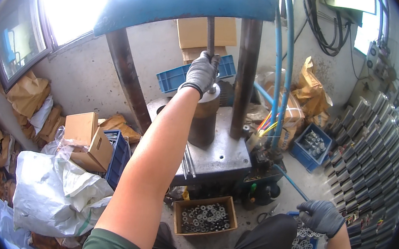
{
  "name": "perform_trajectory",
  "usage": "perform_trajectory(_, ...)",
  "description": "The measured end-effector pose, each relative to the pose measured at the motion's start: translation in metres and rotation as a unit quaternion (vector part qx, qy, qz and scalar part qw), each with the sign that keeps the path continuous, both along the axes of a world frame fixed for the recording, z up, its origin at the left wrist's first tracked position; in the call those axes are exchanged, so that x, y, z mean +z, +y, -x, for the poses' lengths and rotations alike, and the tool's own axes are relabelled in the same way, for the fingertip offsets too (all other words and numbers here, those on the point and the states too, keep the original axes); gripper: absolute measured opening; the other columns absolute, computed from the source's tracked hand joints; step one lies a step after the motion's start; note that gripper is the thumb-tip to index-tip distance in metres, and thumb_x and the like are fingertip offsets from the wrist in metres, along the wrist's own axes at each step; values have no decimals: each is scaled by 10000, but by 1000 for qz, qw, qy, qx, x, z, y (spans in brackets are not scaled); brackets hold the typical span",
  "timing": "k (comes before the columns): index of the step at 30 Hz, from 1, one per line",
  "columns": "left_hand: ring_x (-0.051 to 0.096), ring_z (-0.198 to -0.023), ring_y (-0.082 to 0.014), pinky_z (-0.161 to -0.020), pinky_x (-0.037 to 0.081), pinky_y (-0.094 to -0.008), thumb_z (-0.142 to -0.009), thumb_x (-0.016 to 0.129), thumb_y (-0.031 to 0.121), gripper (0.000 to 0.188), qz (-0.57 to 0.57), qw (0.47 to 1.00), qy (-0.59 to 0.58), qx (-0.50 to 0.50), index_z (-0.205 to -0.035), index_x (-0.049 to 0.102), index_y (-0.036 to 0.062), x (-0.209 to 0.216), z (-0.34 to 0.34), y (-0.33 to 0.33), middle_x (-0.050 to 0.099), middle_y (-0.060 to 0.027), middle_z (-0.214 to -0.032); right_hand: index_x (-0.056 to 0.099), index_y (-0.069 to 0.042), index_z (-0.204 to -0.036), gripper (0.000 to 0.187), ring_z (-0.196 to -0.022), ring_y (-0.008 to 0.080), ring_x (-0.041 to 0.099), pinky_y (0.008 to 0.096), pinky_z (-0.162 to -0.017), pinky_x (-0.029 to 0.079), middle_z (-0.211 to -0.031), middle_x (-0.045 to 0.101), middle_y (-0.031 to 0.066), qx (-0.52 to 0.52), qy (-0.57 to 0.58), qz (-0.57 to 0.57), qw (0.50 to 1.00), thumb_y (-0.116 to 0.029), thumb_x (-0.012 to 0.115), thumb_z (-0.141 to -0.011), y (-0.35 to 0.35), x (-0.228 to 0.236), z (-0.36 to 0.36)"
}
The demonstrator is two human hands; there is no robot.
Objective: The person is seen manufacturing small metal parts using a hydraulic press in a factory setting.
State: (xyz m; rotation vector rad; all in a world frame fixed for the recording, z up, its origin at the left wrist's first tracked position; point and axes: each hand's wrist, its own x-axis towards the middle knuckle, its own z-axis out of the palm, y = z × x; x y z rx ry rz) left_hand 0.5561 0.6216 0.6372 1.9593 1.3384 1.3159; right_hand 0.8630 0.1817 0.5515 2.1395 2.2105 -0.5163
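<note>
With left hand (202, 71), beneath the blue crossbeam (187, 10), near the top of the upright cylinder (203, 125), grips the dark rod (211, 36) low down; with right hand (322, 218), lower right, meets the end of the blue lever (292, 184), cannot tell whether gripping.

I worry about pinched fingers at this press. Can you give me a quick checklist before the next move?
1. Left hand clear of the space between the upright metal rod and the cylinder: not ok, it is right there.
2. Right hand at the blue lever: ok, by its near end; firmness of grip cannot be told.
3. Both hands gloved: ok, in grey.
4. Cylinder standing upright on the metal plate: ok.
5. Rod's lower end lined up with the cylinder: cannot tell, the left hand hides it.
6. Plate free of loose pieces: not ok, thin rods lie toward its front.
</note>
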Motion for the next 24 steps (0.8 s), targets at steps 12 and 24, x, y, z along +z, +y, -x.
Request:
perform_trajectory(12, 709, -715, -195, -663, 571, -379, -1103, 569, 408, 376, -16, 1000, 16, 4, -1247, 622, 65, -1, -3, 2, 712, -93, -797, 760, -127, -1167, 341, -986, 388, 732, 475, -885, 583, -1033, 767, 161, 13, -32, 32, 999, -359, 624, -957, 0, -2, 0)
perform_trajectory(24, 715, -724, -199, -670, 577, -388, -1105, 564, 422, 383, -5, 1000, 5, 5, -1253, 617, 72, -8, -2, 11, 711, -89, -794, 760, -141, -1200, 344, -977, 382, 731, 482, -882, 584, -1043, 768, 151, 22, -30, 43, 998, -347, 630, -958, -2, -8, -5)
